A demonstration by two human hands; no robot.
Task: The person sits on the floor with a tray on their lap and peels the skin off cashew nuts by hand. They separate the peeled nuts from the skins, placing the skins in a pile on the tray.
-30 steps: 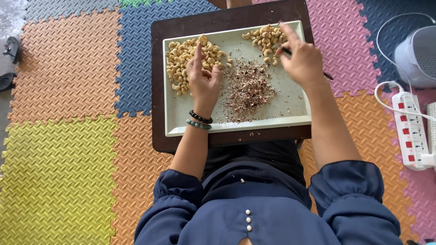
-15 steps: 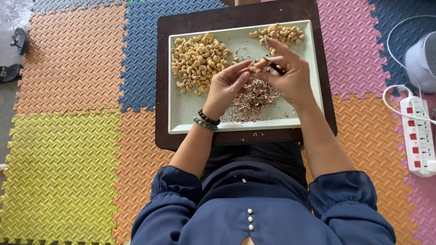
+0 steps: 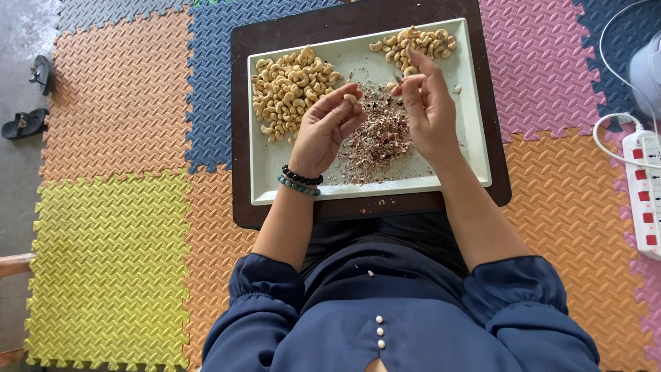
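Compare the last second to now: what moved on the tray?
The left hand left the big cashew pile, came to the middle of the tray and now pinches a single nut. The right hand drew back from the small pile and now hovers over the heap of husk scraps, fingertips pinched; what they hold is too small to tell. Tray, both piles and scraps stayed put.

Home floor, informal work spot. Interlocking foam play mats (image 3: pixel 103 227) in orange, yellow, blue, pink cover floor. Low dark wooden board (image 3: pixel 241 138) lies on mats, pale tray (image 3: pixel 475 138) on it. Left of board, past mat edge: bare concrete, pair of black sandals (image 3: pixel 31 100). Right of board: white power strip (image 3: pixel 644 193), cable.
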